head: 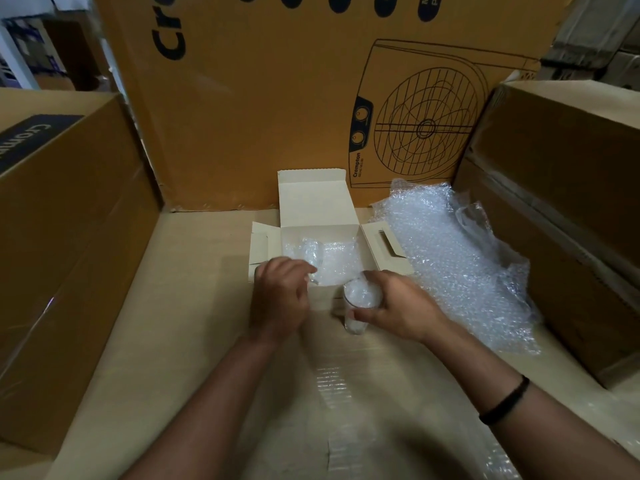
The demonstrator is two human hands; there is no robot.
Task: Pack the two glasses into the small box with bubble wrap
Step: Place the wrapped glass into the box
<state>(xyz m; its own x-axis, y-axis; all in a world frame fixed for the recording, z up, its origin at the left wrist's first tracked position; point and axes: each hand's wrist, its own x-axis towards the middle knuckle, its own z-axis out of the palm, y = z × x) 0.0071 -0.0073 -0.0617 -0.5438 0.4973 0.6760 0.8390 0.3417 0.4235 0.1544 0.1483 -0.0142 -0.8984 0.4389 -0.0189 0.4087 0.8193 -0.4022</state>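
Your right hand (398, 306) grips the stuffed glass (360, 303) upright, ready for the box (318, 216). Your left hand (280, 292), loosely curled and empty, steadies the wrap inside.

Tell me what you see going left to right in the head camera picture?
Big brown box → left hand → glass stuffed with bubble wrap → right hand → loose bubble wrap sheet → another brown box.

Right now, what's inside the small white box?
Bubble wrap lines the small white box, with a wrapped glass at its left. The left hand covers the box's front-left corner, so nothing there shows.
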